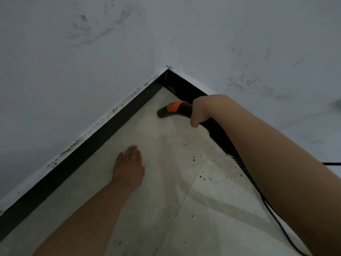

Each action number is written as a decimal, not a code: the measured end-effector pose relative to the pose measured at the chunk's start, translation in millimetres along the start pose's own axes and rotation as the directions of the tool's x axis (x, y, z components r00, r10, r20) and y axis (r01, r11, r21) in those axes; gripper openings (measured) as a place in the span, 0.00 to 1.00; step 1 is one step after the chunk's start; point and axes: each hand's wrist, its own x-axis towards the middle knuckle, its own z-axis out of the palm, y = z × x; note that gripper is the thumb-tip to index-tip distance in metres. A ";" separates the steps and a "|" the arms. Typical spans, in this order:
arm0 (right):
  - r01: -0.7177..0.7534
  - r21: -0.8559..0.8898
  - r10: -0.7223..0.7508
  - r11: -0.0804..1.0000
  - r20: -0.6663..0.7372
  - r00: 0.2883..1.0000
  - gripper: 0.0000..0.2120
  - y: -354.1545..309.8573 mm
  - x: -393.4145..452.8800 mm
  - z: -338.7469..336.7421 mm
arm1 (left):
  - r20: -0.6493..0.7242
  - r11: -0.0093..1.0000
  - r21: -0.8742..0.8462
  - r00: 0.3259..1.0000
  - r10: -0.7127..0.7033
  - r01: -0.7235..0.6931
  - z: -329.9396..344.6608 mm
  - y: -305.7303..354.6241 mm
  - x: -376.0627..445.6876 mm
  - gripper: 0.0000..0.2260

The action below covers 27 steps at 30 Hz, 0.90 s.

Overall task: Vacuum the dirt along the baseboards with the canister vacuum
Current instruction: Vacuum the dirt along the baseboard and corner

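My right forearm crosses the lower right, and my right hand [200,110] curls round the black handle of the vacuum nozzle [167,112], whose orange collar [175,106] sits just ahead of my fingers. The nozzle's mouth rests on the pale floor tile [147,209] near the corner where the black baseboards [103,133] meet. My left hand [129,167] lies flat on the tile, fingers straight. Dark dirt specks [193,159] scatter beside the ribbed hose [241,163].
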 end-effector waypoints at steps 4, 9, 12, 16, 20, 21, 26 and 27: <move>-0.063 0.028 0.063 0.998 -0.003 0.998 0.19 10.5 -0.7 10.9 | -0.042 1.000 -0.022 0.999 -0.018 0.017 3.0 -4.8 -3.8 0.26; -0.045 0.190 0.053 0.981 -0.042 0.998 0.14 15.3 -2.9 19.7 | -0.034 0.996 -0.059 0.997 -0.071 0.069 12.2 -5.0 -12.5 0.27; -0.077 0.191 0.091 0.979 -0.063 0.994 0.16 10.1 4.2 17.0 | -0.102 0.995 -0.080 0.993 -0.061 0.053 8.2 -9.2 -8.7 0.27; -0.033 0.133 0.037 0.991 -0.028 0.999 0.12 -0.8 3.5 16.3 | -0.161 0.993 -0.111 0.986 -0.053 0.035 8.7 -16.3 -2.9 0.26; -0.084 0.077 0.084 0.993 -0.002 0.996 0.10 5.0 0.6 16.8 | -0.324 0.981 -0.190 0.946 -0.024 -0.040 14.2 -10.8 -3.3 0.24; -0.098 0.082 0.099 0.992 -0.004 0.995 0.10 3.9 1.8 16.3 | -0.373 0.977 -0.193 0.928 0.015 -0.094 17.3 -11.7 -1.9 0.23; -0.058 0.159 0.071 0.986 -0.077 0.995 0.11 -19.0 14.1 -0.4 | -0.483 0.976 -0.115 0.869 0.106 -0.183 27.3 -25.9 0.8 0.21; -0.034 0.167 0.049 0.985 -0.087 0.995 0.12 -22.5 13.8 -4.0 | -0.512 0.975 -0.092 0.850 0.126 -0.200 25.9 -29.5 1.7 0.21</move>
